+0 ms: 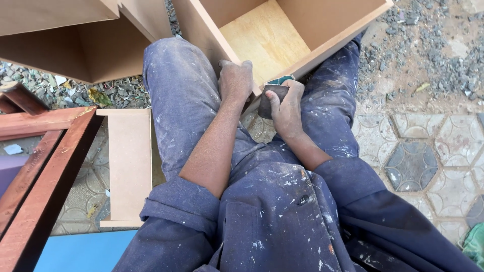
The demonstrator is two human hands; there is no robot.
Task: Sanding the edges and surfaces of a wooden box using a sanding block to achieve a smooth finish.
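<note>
An open fibreboard box [333,22] with a pale yellow bottom panel rests between my knees, its near corner pointing at me. My left hand [235,79] grips the box's near-left wall edge at that corner. My right hand [286,108] is closed on a dark brown sanding block [275,93], held against the corner just below the box. A small teal scrap [281,79] shows above the block. I sit in paint-spattered blue overalls, legs spread to both sides of the box.
A second fibreboard box [75,45] lies at top left. A small flat board [129,163] lies on the patterned tiles by my left leg. A red-brown wooden frame [45,166] stands at the left, a blue panel [85,252] below it. Gravel [428,55] lies at top right.
</note>
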